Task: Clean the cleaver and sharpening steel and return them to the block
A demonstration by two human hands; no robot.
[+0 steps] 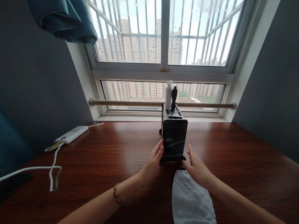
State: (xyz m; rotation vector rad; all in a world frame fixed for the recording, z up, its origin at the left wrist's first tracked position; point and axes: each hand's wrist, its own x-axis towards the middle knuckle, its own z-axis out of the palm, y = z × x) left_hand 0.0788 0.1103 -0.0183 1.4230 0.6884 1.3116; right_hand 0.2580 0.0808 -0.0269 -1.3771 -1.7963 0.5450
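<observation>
Before the window, on the brown table (122, 143), stands the black holder (173, 139), upright between two hands. The left hand (152, 162) lies along its left side, probably to steady it; whether it pinches the edge, I can't tell. The right hand (198, 170) has its fingers spread beside the lower right corner, perhaps to guard that side. Toward the far end rise a white item (168, 97) and a dark one (174, 95) (the slots presumably keep them upright). The pale cloth (194, 207) lies nearer, leaving the holder's footing unobstructed.
</observation>
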